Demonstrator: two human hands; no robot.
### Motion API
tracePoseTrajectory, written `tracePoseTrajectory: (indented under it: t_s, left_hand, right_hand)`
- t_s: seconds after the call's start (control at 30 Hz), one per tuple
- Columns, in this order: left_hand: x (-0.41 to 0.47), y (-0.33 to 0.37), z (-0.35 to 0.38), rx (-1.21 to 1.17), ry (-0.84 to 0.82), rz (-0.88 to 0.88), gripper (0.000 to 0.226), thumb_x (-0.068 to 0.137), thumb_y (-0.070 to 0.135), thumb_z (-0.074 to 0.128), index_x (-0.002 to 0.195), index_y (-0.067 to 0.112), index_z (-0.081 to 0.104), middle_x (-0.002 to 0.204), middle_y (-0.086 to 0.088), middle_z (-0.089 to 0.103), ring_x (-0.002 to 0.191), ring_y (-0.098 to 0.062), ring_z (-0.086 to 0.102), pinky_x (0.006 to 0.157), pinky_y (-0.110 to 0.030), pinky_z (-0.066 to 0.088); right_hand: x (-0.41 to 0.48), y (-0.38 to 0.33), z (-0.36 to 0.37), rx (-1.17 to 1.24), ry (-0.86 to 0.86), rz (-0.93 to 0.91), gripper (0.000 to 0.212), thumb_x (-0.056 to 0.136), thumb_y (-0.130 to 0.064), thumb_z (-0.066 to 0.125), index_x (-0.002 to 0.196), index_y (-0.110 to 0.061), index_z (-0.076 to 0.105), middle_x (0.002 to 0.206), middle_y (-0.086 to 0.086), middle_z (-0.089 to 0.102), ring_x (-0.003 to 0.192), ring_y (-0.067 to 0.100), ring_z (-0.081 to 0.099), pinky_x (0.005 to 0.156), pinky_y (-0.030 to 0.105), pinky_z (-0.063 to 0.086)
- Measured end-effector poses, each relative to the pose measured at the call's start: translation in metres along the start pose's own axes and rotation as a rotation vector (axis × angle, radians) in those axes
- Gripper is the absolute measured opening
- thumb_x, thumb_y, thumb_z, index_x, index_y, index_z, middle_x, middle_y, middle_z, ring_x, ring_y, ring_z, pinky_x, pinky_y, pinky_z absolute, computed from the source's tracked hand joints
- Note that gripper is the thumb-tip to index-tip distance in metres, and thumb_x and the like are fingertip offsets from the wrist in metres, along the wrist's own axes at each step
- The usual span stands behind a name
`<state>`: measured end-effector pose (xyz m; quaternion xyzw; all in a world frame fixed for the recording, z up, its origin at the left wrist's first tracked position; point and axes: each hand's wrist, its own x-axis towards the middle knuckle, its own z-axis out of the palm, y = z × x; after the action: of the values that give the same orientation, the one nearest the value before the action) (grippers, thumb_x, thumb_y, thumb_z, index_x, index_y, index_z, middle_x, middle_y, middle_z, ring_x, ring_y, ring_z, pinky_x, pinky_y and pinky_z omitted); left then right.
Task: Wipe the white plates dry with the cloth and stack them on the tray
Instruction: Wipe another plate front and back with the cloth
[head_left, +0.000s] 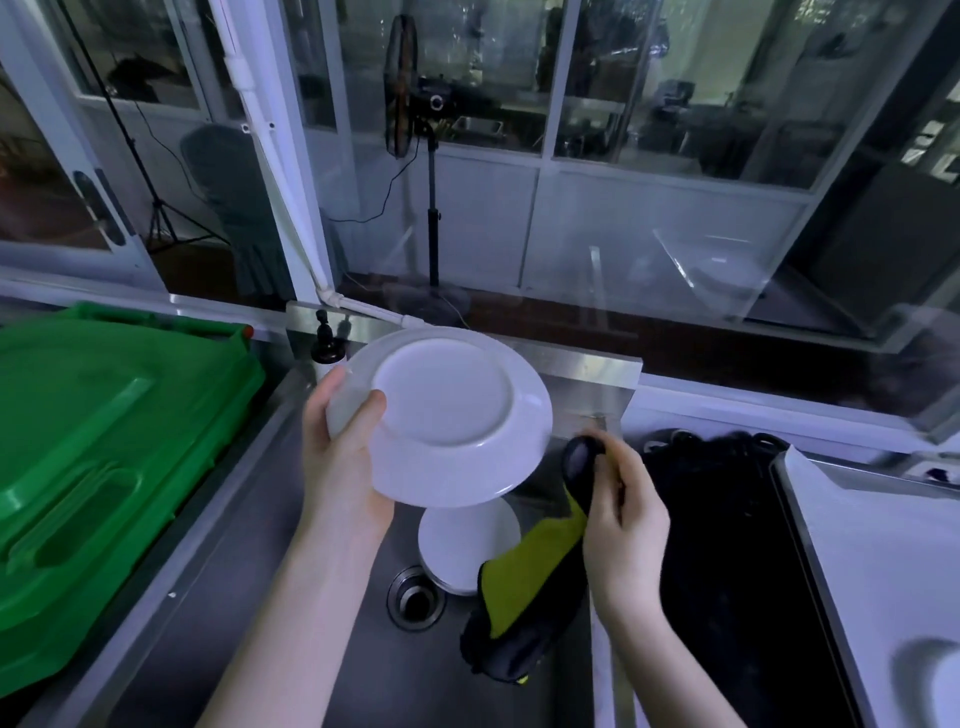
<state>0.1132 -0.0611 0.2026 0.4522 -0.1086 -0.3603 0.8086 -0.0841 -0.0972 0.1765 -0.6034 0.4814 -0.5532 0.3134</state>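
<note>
A person's left hand (340, 457) holds a white plate (447, 400) above a steel sink (260, 597). Its grip is closed on the rim, thumb across the underside, which faces the camera, probably so the base can be wiped. The right hand (623, 514), just beside the plate, grips a black and yellow-green cloth (535, 571) that hangs into the sink. More white plates (467, 535) sit stacked upside down near the drain (415, 597), likely waiting. The tray (872, 545) lies on the counter to the right, well apart.
</note>
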Motion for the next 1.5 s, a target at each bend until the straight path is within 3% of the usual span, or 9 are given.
tracePoseTrajectory:
  t_s: [0.27,0.47,0.67,0.8,0.87,1.03,1.17,1.27,1.5]
  left_hand:
    - [0.019,-0.005,0.003,0.087,-0.041,-0.174,0.038,0.096,0.008,0.063,0.132,0.015,0.056,0.112,-0.001,0.066,0.093,-0.022,0.067,0.060,-0.027,0.054]
    - [0.023,-0.004,0.018,-0.016,-0.113,-0.383,0.019,0.097,0.019,0.065,0.115,0.024,0.064,0.081,0.004,0.076,0.070,-0.013,0.075,0.050,-0.025,0.056]
    - [0.036,-0.001,0.041,0.105,-0.415,-0.490,0.040,0.104,0.054,0.042,0.130,0.026,0.053,0.105,-0.026,0.075,0.097,-0.037,0.076,0.078,-0.045,0.064]
    - [0.050,-0.024,0.041,0.627,-0.490,-0.093,0.032,0.091,0.052,0.064,0.110,0.027,0.064,0.079,0.010,0.076,0.069,-0.008,0.070,0.080,-0.038,0.060]
    - [0.053,-0.040,0.041,0.722,-0.558,-0.023,0.010,0.091,0.030,0.073,0.098,0.036,0.067,0.081,0.015,0.072,0.076,-0.006,0.068,0.083,-0.039,0.058]
    - [0.037,-0.078,0.068,0.653,-0.676,-0.082,0.040,0.092,0.006,0.070,0.081,0.045,0.069,0.077,0.016,0.072,0.075,-0.009,0.066,0.067,-0.029,0.053]
    - [0.003,-0.108,0.096,0.624,-0.731,-0.216,0.049,0.091,0.004,0.071,0.075,0.051,0.073,0.076,0.017,0.074,0.084,-0.021,0.067,0.078,-0.042,0.054]
    - [-0.026,-0.136,0.117,0.591,-0.762,-0.305,0.025,0.091,0.005,0.071,0.092,0.029,0.075,0.080,0.013,0.077,0.075,-0.011,0.069,0.064,-0.030,0.051]
    - [-0.111,-0.219,0.166,0.602,-0.731,-0.399,0.035,0.087,0.007,0.077,0.103,0.034,0.065,0.080,0.014,0.077,0.074,-0.011,0.073,0.059,-0.029,0.055]
  right_hand:
    - [0.011,0.005,-0.003,-0.599,-0.228,-0.503,0.067,0.070,-0.026,0.082,0.132,-0.028,0.057,0.119,0.000,0.041,0.069,0.011,0.055,0.040,0.026,0.047]
    - [0.036,0.003,-0.012,-0.565,-0.040,-0.681,0.032,0.104,-0.026,0.044,0.116,-0.013,0.070,0.112,0.002,0.065,0.077,0.020,0.065,0.052,0.034,0.052]
    - [0.061,-0.016,-0.031,-0.405,-0.011,-0.414,0.018,0.093,-0.023,0.061,0.075,-0.026,0.063,0.073,-0.012,0.047,0.064,0.006,0.047,0.060,0.014,0.035]
    - [0.069,-0.007,-0.050,-0.273,0.012,-0.008,0.047,0.088,-0.023,0.072,0.050,-0.026,0.044,0.054,-0.012,0.040,0.052,0.006,0.037,0.055,0.019,0.030]
    - [0.066,0.001,-0.061,-0.186,0.015,0.213,0.044,0.086,-0.031,0.073,0.055,-0.013,0.048,0.054,-0.010,0.044,0.055,0.008,0.041,0.058,0.029,0.035]
    - [0.040,0.013,-0.092,-0.013,0.086,0.511,0.041,0.084,-0.035,0.075,0.077,0.005,0.066,0.071,0.010,0.064,0.067,0.019,0.059,0.064,0.036,0.046]
    - [0.018,0.012,-0.139,0.011,0.253,0.544,0.012,0.081,-0.027,0.078,0.088,-0.021,0.070,0.081,0.005,0.076,0.073,0.023,0.073,0.056,0.032,0.053]
    - [0.003,0.014,-0.180,0.012,0.343,0.548,0.013,0.082,-0.020,0.075,0.090,-0.027,0.067,0.080,0.001,0.076,0.071,0.020,0.073,0.054,0.028,0.051]
    - [-0.023,0.048,-0.285,-0.095,0.413,0.488,0.028,0.088,-0.027,0.068,0.110,-0.045,0.064,0.086,-0.005,0.072,0.084,0.013,0.071,0.073,0.030,0.056]
